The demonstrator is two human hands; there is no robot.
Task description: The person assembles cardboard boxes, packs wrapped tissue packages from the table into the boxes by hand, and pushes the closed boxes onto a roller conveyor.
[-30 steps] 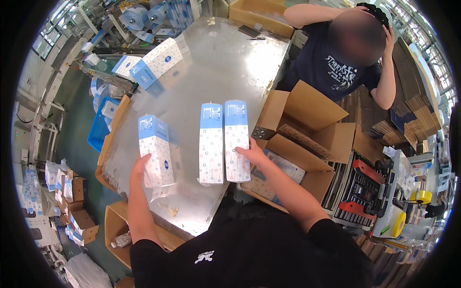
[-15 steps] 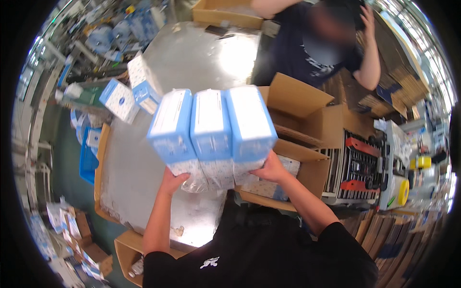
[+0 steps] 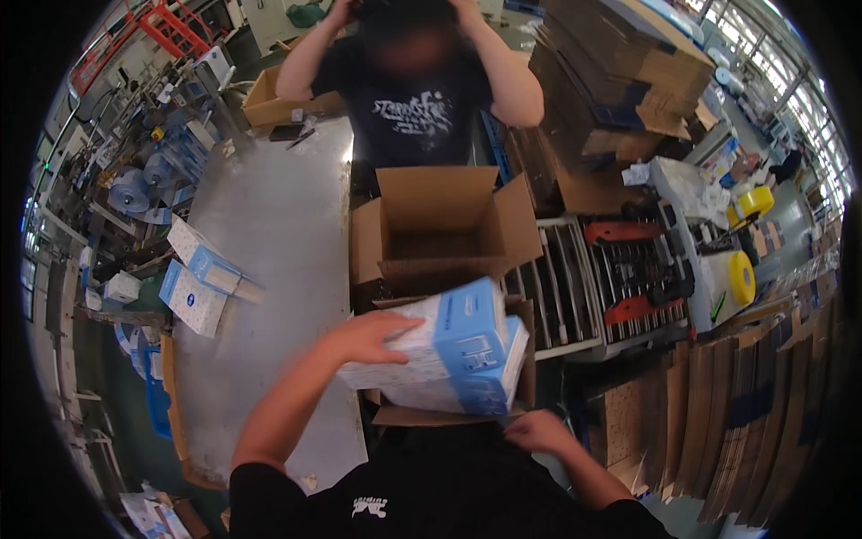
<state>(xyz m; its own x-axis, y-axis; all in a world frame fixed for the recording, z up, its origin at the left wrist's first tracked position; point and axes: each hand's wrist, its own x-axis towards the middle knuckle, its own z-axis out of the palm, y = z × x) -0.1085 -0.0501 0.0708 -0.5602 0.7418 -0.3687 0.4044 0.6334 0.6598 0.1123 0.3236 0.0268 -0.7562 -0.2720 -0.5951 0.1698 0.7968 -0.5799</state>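
Note:
Blue and white packs (image 3: 471, 337) lie on their sides, stacked and slightly askew, in the mouth of the near cardboard box (image 3: 400, 416). On the upper pack rests my left hand (image 3: 373, 338), its fingers stretched out and spread over the white patterned part. My right hand (image 3: 541, 433) is by the box's near right corner with fingers bent inward; whether they pinch the box edge is hidden. Just beyond stands a second cardboard box (image 3: 440, 211) with its flaps up, nearest to no hand.
A metal table (image 3: 278, 216) runs along the left, with loose blue and white packs (image 3: 199, 286) on it. Across from me a person (image 3: 413, 108) has both hands raised to the head. A roller conveyor (image 3: 561, 287) extends right; flattened cardboard (image 3: 709, 413) stands nearer.
The packs, held between both hands above the table, have moved right and tipped over into the near box. My right hand has left them. The view has turned to the right.

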